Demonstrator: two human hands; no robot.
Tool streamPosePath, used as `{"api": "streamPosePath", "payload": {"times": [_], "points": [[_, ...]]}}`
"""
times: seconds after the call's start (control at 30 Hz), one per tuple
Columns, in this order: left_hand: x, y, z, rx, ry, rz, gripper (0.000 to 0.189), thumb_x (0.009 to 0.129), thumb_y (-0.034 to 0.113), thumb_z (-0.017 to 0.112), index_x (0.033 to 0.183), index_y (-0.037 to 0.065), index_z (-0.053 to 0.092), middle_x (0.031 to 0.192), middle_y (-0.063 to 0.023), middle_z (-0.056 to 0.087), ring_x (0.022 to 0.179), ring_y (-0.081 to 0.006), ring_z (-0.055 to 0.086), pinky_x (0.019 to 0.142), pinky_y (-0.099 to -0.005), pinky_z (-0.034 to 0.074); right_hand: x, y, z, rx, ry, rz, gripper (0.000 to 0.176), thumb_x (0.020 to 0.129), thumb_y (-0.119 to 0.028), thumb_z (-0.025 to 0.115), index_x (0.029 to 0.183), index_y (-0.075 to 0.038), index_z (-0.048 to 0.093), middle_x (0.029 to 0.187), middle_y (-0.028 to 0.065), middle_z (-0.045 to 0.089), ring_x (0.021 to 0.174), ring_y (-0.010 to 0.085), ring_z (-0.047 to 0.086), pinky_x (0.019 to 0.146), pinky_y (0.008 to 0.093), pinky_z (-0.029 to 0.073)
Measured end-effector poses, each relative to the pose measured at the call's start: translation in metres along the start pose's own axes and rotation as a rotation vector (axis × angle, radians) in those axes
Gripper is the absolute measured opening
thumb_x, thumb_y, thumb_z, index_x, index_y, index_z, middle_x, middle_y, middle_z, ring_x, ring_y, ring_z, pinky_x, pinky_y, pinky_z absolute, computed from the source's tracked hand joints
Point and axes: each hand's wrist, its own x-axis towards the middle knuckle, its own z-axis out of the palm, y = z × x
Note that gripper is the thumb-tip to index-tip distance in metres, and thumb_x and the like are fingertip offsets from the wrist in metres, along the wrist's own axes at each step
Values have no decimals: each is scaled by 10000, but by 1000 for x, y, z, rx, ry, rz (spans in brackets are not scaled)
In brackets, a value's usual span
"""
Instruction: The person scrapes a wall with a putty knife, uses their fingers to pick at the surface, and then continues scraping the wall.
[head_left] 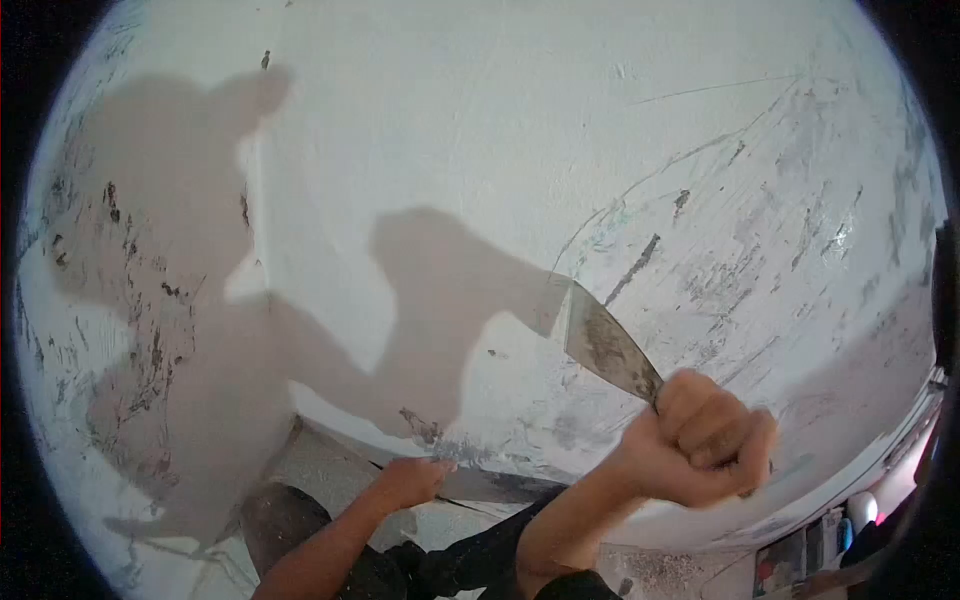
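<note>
My right hand (pixel 700 440) is closed in a fist around the handle of a putty knife (pixel 612 348). The handle is hidden in the fist. The knife's smeared metal blade points up and left, its wide edge at the wall (pixel 480 130). Lower and to the left, my left hand (pixel 408 484) is closed at the end of a wide flat grey blade (pixel 500 486), which looks like a wide putty knife. That blade lies nearly level above my legs, close to the wall's lower part. Its handle is hidden by the fingers.
Pale filler, scratches and dark gouges mark the wall, which meets another scuffed wall (pixel 150 330) at a left corner. My shadow falls across both. My knee (pixel 282 525) is near the corner. Assorted items (pixel 820 545) stand at lower right on the dusty floor (pixel 665 570).
</note>
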Motion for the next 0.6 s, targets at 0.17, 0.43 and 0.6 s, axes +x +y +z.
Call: {"api": "streamPosePath", "payload": {"times": [0.17, 0.43, 0.6], "points": [[-4, 5, -11, 1, -27, 9, 383, 915, 263, 453, 1268, 136, 530, 916, -207, 656, 812, -390, 644, 702, -514, 511, 7, -18, 0, -1, 159, -139, 433, 941, -259, 387, 558, -198, 196, 420, -48, 137, 373, 53, 63, 342, 252, 102], [-4, 11, -13, -6, -112, -32, 400, 931, 281, 427, 1304, 156, 499, 953, -202, 652, 835, -393, 640, 747, -507, 503, -2, -8, -35, -173, -187, -359, 211, 929, -203, 425, 1010, -11, 461, 594, 37, 407, 420, 110, 363, 394, 280, 370], [-5, 10, -13, -6, -34, 33, 366, 907, 225, 455, 1246, 106, 528, 902, -207, 652, 801, -395, 642, 683, -511, 511, -5, -5, -32, -1152, 256, -818, 248, 854, -141, 608, 1010, -9, 468, 801, 103, 529, 575, 173, 537, 502, 323, 478]]}}
